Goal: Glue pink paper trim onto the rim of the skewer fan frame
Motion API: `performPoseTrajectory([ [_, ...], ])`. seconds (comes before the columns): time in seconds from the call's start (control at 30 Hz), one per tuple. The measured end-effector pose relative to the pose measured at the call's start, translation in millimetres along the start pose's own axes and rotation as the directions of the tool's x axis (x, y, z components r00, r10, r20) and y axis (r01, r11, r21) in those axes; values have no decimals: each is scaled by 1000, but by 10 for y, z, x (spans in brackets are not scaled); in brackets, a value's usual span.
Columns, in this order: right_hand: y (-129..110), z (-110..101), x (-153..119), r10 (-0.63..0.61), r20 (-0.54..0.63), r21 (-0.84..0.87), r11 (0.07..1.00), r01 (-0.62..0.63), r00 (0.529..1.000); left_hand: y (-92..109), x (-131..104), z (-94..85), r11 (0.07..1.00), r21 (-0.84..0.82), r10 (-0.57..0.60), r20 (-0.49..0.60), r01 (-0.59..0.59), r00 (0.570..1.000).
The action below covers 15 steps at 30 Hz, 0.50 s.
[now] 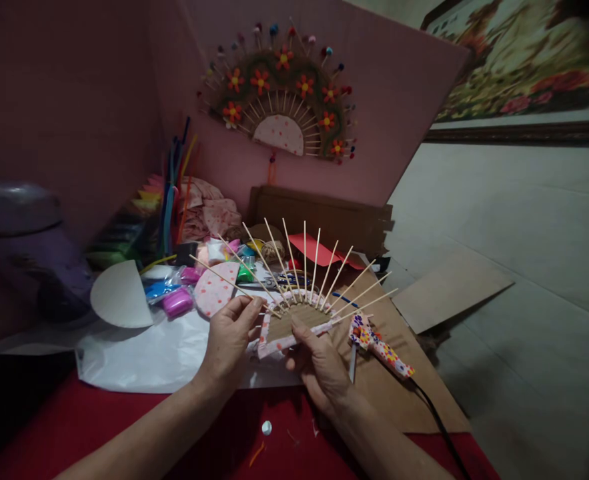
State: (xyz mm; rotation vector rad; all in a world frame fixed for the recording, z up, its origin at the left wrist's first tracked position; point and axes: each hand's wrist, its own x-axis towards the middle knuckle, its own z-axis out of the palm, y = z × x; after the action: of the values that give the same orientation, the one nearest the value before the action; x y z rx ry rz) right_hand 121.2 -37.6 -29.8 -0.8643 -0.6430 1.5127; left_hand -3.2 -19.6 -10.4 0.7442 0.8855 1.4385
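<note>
My right hand (321, 363) grips a half-round cardboard piece (294, 322) from below, its thumb on the bare brown face. White cloth with pink dots wraps the rim of this piece. Several thin wooden sticks (305, 260) fan outward from its curved edge. At the left end, my left hand (231, 333) is closed in a pinch on the lower part of the leftmost wooden stick (219, 272). Its fingertips are close to the cloth rim. Right of my hands lies a flower-patterned glue gun (381, 347) with a black cord.
A dotted cloth half-circle (217, 288), a white half-circle (121, 297) and packets of coloured clay (178, 301) lie on the left. Brown cardboard (414, 393) spreads at right over a red tabletop (139, 433). Behind, a flowered fan (281, 93) hangs on a pink board.
</note>
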Motion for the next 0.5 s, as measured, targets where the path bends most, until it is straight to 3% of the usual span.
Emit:
performPoseTrajectory([
  [0.5, 15, -5, 17, 21, 34, 5, 1000, -21, 999, 8, 19, 7, 1000, -6, -13, -33, 13, 999],
])
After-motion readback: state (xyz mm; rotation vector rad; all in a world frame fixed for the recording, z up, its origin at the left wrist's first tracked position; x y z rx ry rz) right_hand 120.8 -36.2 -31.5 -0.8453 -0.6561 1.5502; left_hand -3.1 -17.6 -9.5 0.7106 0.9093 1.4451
